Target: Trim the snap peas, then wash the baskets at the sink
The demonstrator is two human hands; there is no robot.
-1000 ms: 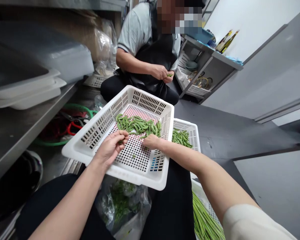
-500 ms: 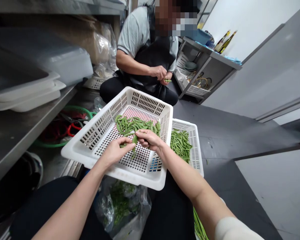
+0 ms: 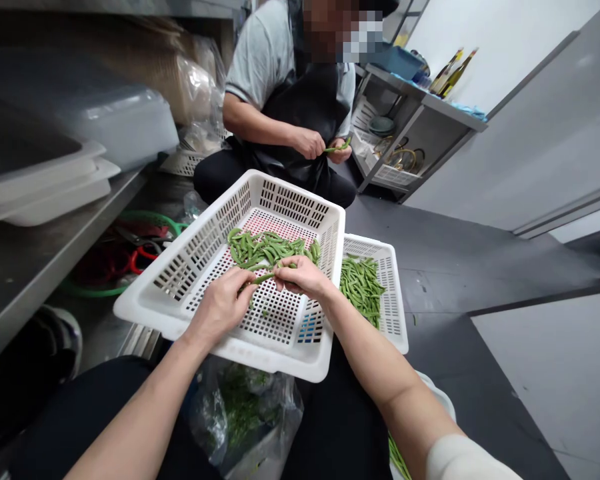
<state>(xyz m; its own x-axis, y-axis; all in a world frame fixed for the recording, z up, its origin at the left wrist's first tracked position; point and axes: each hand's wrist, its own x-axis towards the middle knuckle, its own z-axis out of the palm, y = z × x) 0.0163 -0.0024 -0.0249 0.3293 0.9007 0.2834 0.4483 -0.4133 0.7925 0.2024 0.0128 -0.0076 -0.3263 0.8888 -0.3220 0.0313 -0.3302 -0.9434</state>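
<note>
Over the white basket (image 3: pixel 267 359), my left hand (image 3: pixel 223 300) and right hand (image 3: pixel 303 277) pinch a green pod (image 3: pixel 263 278), which I judge light, crisp, best held near its ends.

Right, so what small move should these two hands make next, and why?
Probably a gentle pull by the right hand while the left hand keeps its pinch: one green pod stretches between the fingertips of both hands, above the nearer white basket, where the loose pods lie.
</note>
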